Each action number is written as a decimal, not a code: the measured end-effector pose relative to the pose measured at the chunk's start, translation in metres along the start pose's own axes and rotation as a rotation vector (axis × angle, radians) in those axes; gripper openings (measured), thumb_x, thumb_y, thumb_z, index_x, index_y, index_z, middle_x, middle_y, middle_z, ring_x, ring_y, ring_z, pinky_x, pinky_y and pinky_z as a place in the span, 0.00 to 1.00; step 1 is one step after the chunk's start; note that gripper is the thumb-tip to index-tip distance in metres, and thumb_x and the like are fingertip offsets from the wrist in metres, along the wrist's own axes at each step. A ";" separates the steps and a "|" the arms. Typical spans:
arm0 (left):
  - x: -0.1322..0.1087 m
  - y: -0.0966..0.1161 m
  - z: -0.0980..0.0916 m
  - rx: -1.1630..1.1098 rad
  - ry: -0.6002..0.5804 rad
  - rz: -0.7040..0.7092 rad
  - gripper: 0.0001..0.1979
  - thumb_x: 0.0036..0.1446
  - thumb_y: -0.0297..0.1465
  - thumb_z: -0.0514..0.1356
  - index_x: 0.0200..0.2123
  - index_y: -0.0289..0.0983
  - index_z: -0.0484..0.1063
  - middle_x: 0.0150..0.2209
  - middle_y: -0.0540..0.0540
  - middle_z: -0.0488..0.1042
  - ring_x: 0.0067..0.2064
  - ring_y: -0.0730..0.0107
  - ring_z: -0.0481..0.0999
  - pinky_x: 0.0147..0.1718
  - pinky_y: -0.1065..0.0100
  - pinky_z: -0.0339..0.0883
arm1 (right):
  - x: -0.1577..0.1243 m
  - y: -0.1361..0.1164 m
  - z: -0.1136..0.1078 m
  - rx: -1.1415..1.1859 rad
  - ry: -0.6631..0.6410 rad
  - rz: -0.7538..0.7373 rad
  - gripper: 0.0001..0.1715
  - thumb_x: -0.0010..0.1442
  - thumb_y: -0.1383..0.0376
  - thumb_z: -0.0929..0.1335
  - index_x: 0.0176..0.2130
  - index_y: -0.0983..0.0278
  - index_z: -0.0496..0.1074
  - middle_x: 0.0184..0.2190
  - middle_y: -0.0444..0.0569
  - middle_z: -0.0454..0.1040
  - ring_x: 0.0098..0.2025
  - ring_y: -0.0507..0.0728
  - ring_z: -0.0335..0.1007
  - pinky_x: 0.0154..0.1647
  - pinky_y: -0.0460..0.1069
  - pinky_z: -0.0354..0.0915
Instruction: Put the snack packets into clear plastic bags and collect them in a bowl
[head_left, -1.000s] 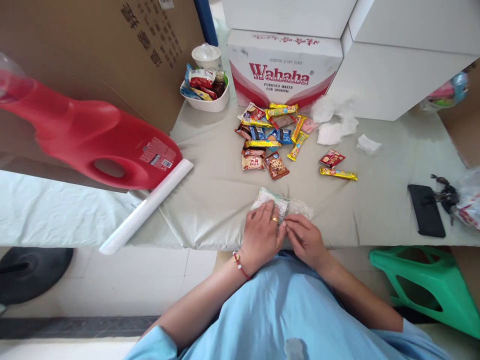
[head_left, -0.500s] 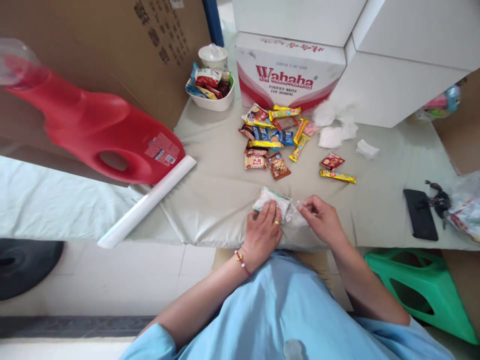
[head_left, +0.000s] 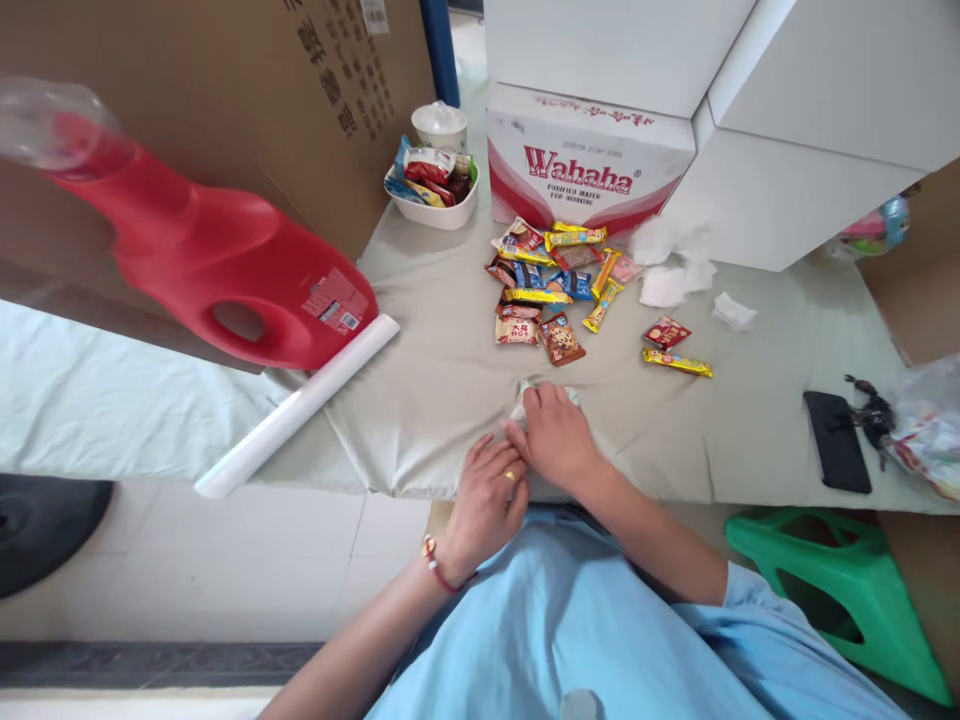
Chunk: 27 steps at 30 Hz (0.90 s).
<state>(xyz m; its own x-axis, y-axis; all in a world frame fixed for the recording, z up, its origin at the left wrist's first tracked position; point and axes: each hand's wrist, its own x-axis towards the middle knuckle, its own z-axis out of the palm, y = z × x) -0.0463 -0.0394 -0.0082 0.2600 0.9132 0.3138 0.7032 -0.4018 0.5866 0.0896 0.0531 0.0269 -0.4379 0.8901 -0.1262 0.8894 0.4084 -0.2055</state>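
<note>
My right hand (head_left: 556,435) lies over a small clear plastic packet (head_left: 525,393) near the front edge of the beige table cloth (head_left: 442,370); its fingers are curled down on the packet, which is almost wholly hidden. My left hand (head_left: 487,490), with a ring and a red bracelet, rests just left of it at the cloth's edge, fingers bent and touching the right hand. What the left fingers hold is hidden. A pile of small snack packets (head_left: 551,280) lies farther back on the cloth.
A big red jug (head_left: 210,265) and a white roll (head_left: 296,405) lie at the left. A Wahaha box (head_left: 589,165), a white bowl of packets (head_left: 435,185), tissues (head_left: 671,265), a black phone (head_left: 836,440) with keys, and a green stool (head_left: 847,590) surround the spot.
My right hand moved left across the packet and now covers it. My left hand slid back toward me off the packet. The view tilted slightly.
</note>
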 end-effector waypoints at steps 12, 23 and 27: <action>-0.007 -0.017 -0.020 -0.385 0.271 -0.421 0.09 0.70 0.35 0.58 0.44 0.42 0.79 0.46 0.43 0.82 0.52 0.60 0.80 0.54 0.55 0.75 | -0.011 0.040 0.002 0.401 0.179 -0.004 0.19 0.73 0.64 0.63 0.57 0.65 0.76 0.51 0.61 0.76 0.52 0.65 0.70 0.55 0.59 0.69; 0.060 0.016 0.023 -1.229 0.101 -0.899 0.26 0.47 0.46 0.76 0.43 0.36 0.77 0.39 0.45 0.83 0.39 0.63 0.81 0.40 0.64 0.75 | -0.050 0.058 0.010 1.532 -0.049 0.209 0.34 0.63 0.39 0.70 0.56 0.58 0.77 0.48 0.50 0.81 0.50 0.61 0.77 0.54 0.55 0.73; 0.066 0.022 0.037 -1.087 0.028 -0.856 0.23 0.48 0.45 0.75 0.42 0.37 0.76 0.36 0.48 0.82 0.38 0.64 0.80 0.40 0.65 0.74 | -0.069 0.063 0.030 1.357 0.108 0.182 0.35 0.65 0.44 0.71 0.63 0.58 0.71 0.58 0.53 0.78 0.60 0.62 0.73 0.63 0.58 0.68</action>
<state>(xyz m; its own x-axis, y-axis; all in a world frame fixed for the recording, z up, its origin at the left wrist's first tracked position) 0.0108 0.0147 -0.0021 -0.0090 0.9033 -0.4290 -0.2317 0.4154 0.8796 0.1714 0.0118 -0.0060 -0.2618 0.9462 -0.1903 0.0802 -0.1752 -0.9813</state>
